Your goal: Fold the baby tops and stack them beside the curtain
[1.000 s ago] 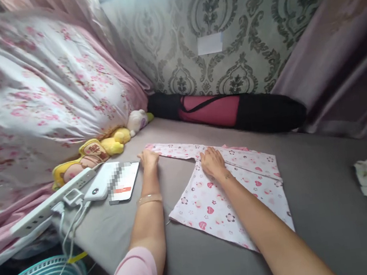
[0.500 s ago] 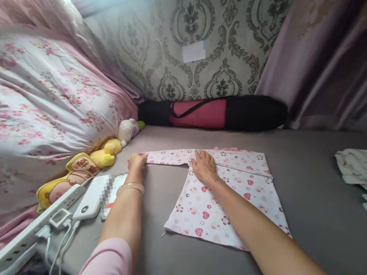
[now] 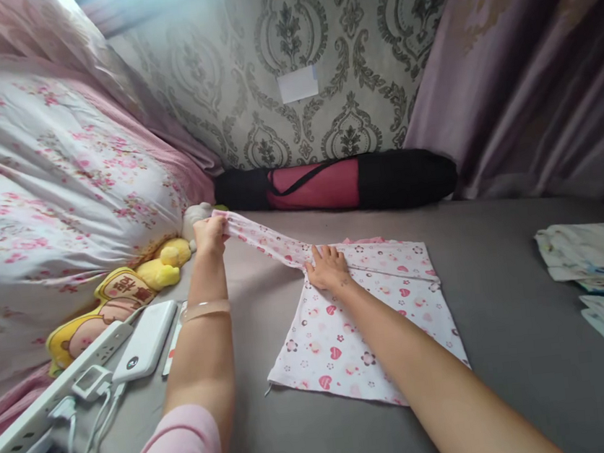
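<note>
A white children's top [image 3: 343,353] printed with pink hearts and flowers lies partly folded on the grey bed surface [image 3: 509,319]. My left hand [image 3: 210,233] is closed on the cuff of its long sleeve [image 3: 265,239] and holds that end raised off the bed, so the sleeve slants down to the shoulder. Flat on the cloth where the sleeve meets the body, my right hand [image 3: 328,267] rests with fingers spread. A bit of pink trim [image 3: 366,240] shows along the far edge of the top.
Folded clothes [image 3: 599,251] are stacked at the right. Along the left lie a power strip [image 3: 54,396] with cables, a white power bank [image 3: 146,342], a phone partly behind my left arm, and yellow plush toys [image 3: 157,272]. A black and red long bag [image 3: 330,185] lies against the wall.
My left hand has lifted the sleeve end up and away from the bed, where it lay flat before. My right hand stays on the top. The camera view has shifted slightly.
</note>
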The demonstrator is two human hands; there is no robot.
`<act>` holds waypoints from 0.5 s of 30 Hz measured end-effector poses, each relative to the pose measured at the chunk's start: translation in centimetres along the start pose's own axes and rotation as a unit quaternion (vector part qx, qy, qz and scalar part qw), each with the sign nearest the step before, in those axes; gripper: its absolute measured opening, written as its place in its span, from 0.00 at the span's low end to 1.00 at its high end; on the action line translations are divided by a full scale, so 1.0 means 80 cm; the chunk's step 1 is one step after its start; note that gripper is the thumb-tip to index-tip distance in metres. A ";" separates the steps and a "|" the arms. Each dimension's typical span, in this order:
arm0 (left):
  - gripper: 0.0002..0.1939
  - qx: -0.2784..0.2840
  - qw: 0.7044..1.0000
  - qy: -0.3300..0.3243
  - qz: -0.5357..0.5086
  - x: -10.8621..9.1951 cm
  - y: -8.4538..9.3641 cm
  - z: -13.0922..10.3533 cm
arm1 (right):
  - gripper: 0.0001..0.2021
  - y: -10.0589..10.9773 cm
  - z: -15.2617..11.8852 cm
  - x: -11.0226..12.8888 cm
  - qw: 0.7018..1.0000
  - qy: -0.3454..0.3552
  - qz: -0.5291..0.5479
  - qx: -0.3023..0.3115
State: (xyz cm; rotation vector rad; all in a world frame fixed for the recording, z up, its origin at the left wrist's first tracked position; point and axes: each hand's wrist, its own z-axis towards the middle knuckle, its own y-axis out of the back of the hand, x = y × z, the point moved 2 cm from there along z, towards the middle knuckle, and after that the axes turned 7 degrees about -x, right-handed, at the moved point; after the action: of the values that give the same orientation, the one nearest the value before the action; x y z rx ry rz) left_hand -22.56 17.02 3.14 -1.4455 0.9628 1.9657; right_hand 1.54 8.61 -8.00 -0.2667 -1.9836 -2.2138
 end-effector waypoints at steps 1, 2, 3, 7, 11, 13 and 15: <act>0.07 0.004 0.999 0.025 -0.038 -0.011 -0.004 -0.005 | 0.31 0.003 0.003 0.001 1.000 -0.002 -0.009 0.016; 0.06 0.012 0.996 0.045 -0.075 -0.022 -0.008 -0.012 | 0.31 0.005 0.006 0.003 0.999 -0.003 -0.018 0.030; 0.06 0.024 0.992 0.055 -0.107 -0.033 -0.014 -0.022 | 0.31 0.007 0.009 0.004 0.999 -0.004 -0.028 0.040; 0.06 0.082 0.961 0.082 -0.251 -0.072 -0.045 -0.085 | 0.31 0.012 0.021 0.005 0.997 0.001 -0.054 0.063; 0.05 0.080 0.932 0.110 -0.336 -0.084 -0.084 -0.161 | 0.30 0.017 0.025 0.003 0.996 0.022 -0.055 0.063; 0.04 0.102 0.921 0.116 -0.357 -0.078 -0.105 -0.192 | 0.29 0.021 0.025 0.002 0.997 0.032 -0.050 0.054; 0.06 0.133 0.906 0.109 -0.386 -0.068 -0.125 -0.215 | 0.26 0.025 0.024 -0.001 0.997 0.045 -0.040 0.041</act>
State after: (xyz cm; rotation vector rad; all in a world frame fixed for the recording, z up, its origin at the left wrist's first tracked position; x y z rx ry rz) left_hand -3.29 9.66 2.82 -1.5773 0.5695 1.0723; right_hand 2.15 10.31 -5.92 -0.0774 -2.0655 -2.1432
